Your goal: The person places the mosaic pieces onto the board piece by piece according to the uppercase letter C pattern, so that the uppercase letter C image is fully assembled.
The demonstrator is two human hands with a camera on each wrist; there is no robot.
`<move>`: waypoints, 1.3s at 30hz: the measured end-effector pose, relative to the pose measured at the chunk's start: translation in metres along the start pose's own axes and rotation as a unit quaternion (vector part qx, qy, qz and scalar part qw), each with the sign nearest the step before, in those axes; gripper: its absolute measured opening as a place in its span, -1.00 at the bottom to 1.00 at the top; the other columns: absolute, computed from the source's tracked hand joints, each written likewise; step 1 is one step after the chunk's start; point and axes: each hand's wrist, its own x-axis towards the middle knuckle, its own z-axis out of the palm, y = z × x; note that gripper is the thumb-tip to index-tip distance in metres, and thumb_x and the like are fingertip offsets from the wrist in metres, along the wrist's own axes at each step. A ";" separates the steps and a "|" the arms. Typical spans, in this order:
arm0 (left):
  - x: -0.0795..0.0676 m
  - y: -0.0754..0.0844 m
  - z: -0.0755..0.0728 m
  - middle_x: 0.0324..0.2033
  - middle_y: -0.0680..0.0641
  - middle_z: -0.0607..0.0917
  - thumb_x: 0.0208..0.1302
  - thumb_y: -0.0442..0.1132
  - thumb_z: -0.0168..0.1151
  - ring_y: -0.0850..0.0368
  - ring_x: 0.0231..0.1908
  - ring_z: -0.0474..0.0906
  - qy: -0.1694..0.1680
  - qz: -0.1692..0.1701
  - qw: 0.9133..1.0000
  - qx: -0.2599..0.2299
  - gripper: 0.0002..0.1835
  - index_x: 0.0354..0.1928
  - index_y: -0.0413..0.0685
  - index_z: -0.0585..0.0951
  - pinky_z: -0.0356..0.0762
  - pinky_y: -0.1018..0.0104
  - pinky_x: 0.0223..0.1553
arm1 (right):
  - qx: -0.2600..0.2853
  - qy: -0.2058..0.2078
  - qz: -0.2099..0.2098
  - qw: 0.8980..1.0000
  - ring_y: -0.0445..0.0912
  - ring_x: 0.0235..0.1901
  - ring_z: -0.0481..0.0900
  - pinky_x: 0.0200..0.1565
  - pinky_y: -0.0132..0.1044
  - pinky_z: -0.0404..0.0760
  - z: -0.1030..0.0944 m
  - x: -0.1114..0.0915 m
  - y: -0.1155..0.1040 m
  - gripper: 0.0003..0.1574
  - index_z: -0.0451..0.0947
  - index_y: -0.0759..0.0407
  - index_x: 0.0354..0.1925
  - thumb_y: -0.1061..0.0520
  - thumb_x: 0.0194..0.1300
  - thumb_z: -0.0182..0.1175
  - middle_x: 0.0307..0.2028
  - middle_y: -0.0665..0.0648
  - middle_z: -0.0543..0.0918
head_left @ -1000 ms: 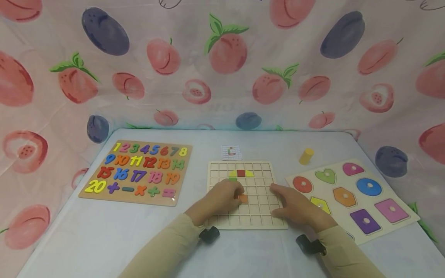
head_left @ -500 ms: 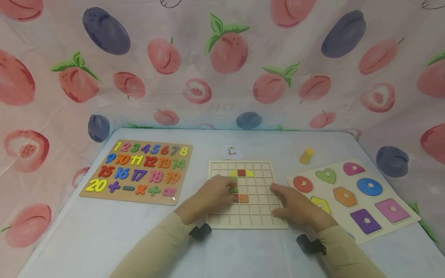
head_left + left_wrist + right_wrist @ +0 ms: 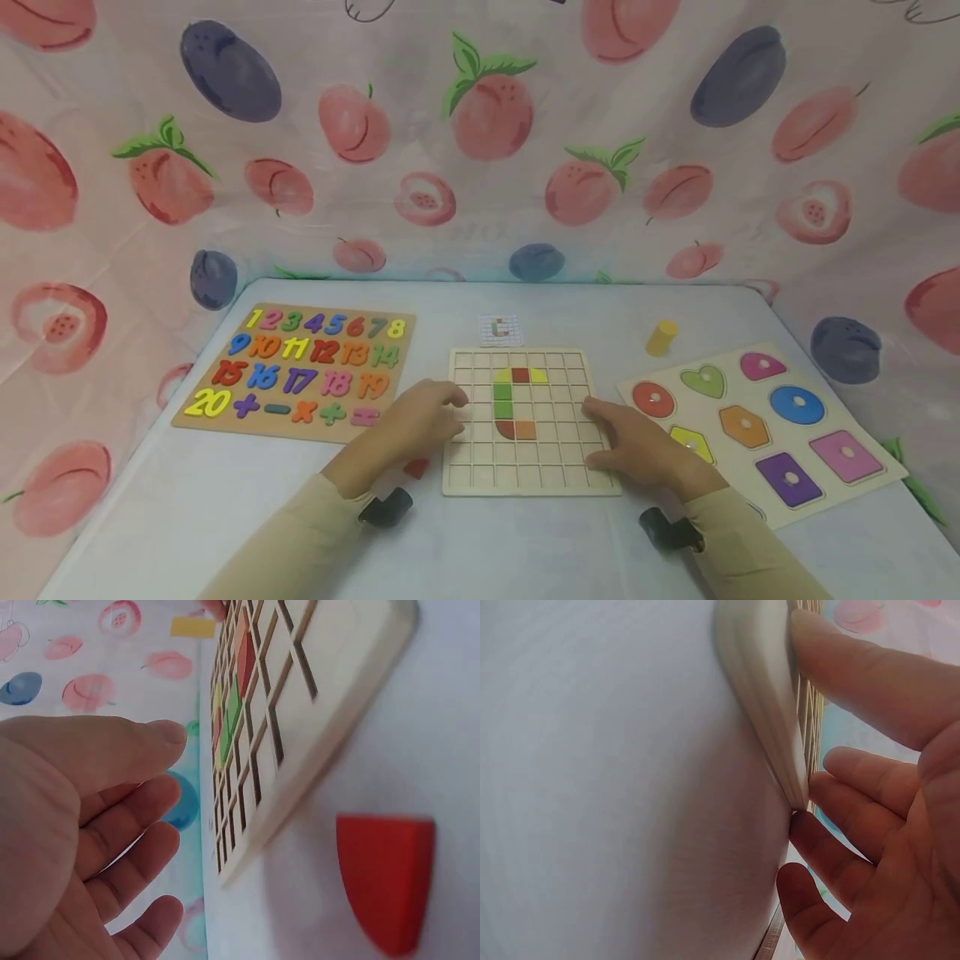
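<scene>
A wooden grid board (image 3: 558, 475) lies in the middle of the table. In its cells a C shape is laid out: yellow rounded pieces (image 3: 537, 376), a dark red square (image 3: 521, 375), green pieces (image 3: 503, 409), a dark red rounded piece (image 3: 506, 429) and an orange square (image 3: 526, 430). My left hand (image 3: 416, 425) hovers at the board's left edge, fingers apart and holding nothing. A red quarter-round block (image 3: 386, 881) lies on the table below that hand, partly covered by it in the head view. My right hand (image 3: 637, 437) rests at the board's right edge, thumb over the top, fingers along the side.
Behind the board lies a small pattern card (image 3: 500, 330). A number puzzle (image 3: 315, 392) is at the left, and a shape puzzle (image 3: 727, 387) at the right, partly under the right forearm. A yellow cylinder (image 3: 662, 338) stands at the back right.
My left hand has let go of the dark red rounded piece, now beside the orange square, and has moved left off the laid pieces. The right hand has stayed in place.
</scene>
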 end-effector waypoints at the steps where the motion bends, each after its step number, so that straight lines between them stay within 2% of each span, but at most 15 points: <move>1: -0.002 -0.002 -0.001 0.07 -0.09 0.61 0.26 -0.22 0.38 -0.01 0.07 0.48 0.001 -0.004 1.000 -0.001 -0.67 0.07 -0.03 0.66 0.51 0.02 0.13 | 0.001 0.000 0.001 1.000 0.24 0.42 0.19 0.37 0.18 0.18 0.000 0.000 0.000 -0.04 0.30 0.29 0.42 0.14 0.13 0.46 0.41 0.29 0.34; 8: -0.016 -0.016 -0.005 0.04 -0.04 0.63 0.21 -0.23 0.42 0.01 0.09 0.50 0.005 -0.016 1.000 -0.007 -0.64 0.07 0.01 0.66 0.55 0.03 0.08 | -0.002 0.000 0.004 1.000 0.23 0.42 0.19 0.36 0.17 0.19 0.001 0.000 0.000 -0.03 0.30 0.27 0.43 0.14 0.13 0.47 0.41 0.28 0.34; 15: -0.029 -0.033 -0.006 0.01 0.02 0.65 0.18 -0.22 0.46 0.00 0.11 0.52 0.007 -0.005 1.000 -0.009 -0.60 0.08 -0.02 0.65 0.54 0.03 0.11 | -0.005 0.000 -0.005 1.000 0.24 0.42 0.20 0.37 0.18 0.18 0.001 0.000 0.002 -0.05 0.31 0.28 0.42 0.13 0.13 0.46 0.41 0.29 0.34; 21: -0.036 -0.042 -0.004 0.06 0.00 0.66 0.11 -0.19 0.52 -0.01 0.16 0.51 -0.010 0.012 1.000 0.000 -0.51 0.11 -0.04 0.64 0.47 -0.01 0.19 | 0.000 0.001 -0.013 1.000 0.25 0.42 0.20 0.37 0.18 0.18 0.001 0.000 0.003 -0.04 0.30 0.31 0.42 0.15 0.12 0.45 0.40 0.31 0.34; 25: -0.039 -0.046 -0.002 0.09 -0.01 0.65 0.18 -0.16 0.49 -0.03 0.23 0.48 -0.025 0.034 0.999 0.010 -0.51 0.14 -0.06 0.62 0.41 -0.04 0.25 | -0.001 0.000 -0.015 1.000 0.25 0.42 0.20 0.37 0.18 0.18 0.001 0.001 0.004 -0.04 0.30 0.32 0.42 0.16 0.12 0.45 0.40 0.32 0.34; 32: -0.041 -0.047 -0.001 0.08 -0.01 0.66 0.23 -0.17 0.44 -0.03 0.23 0.48 -0.024 0.039 0.999 0.003 -0.56 0.14 -0.07 0.62 0.41 -0.04 0.25 | -0.003 0.000 -0.009 1.000 0.23 0.42 0.20 0.37 0.17 0.18 0.001 0.001 0.004 -0.04 0.30 0.29 0.42 0.15 0.12 0.46 0.41 0.30 0.34; 39: -0.036 -0.047 0.002 0.00 0.03 0.68 0.27 -0.22 0.40 -0.01 0.18 0.53 -0.014 0.043 0.999 0.003 -0.66 0.08 -0.04 0.66 0.46 -0.01 0.20 | -0.006 0.001 -0.005 1.000 0.23 0.42 0.20 0.37 0.17 0.19 0.001 0.001 0.002 -0.04 0.30 0.29 0.43 0.15 0.13 0.46 0.41 0.30 0.33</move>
